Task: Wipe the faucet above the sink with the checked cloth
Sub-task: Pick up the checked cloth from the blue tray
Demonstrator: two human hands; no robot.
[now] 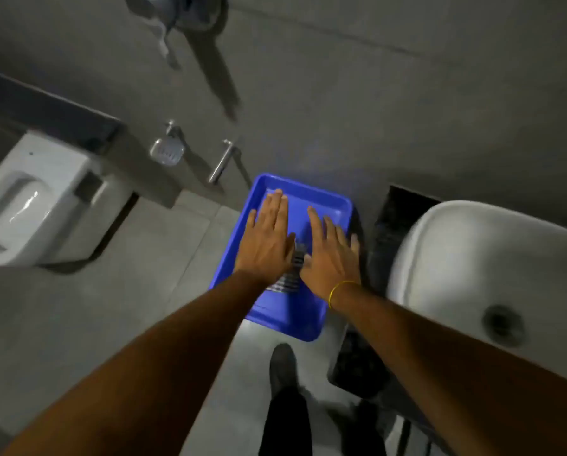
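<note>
Your left hand (265, 240) and right hand (329, 255) hovered flat, fingers spread, gripping nothing, over the checked cloth (287, 280) in the blue tray (336, 201). With the sink (466, 258) at three o'clock and no faucet visible, you risked fumbling the cloth.

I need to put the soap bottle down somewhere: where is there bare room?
Bare blue tray floor beyond the fingertips, by its far rim, and floor tiles left of it. Crowded mid-tray: left hand, right hand, checked cloth between.
</note>
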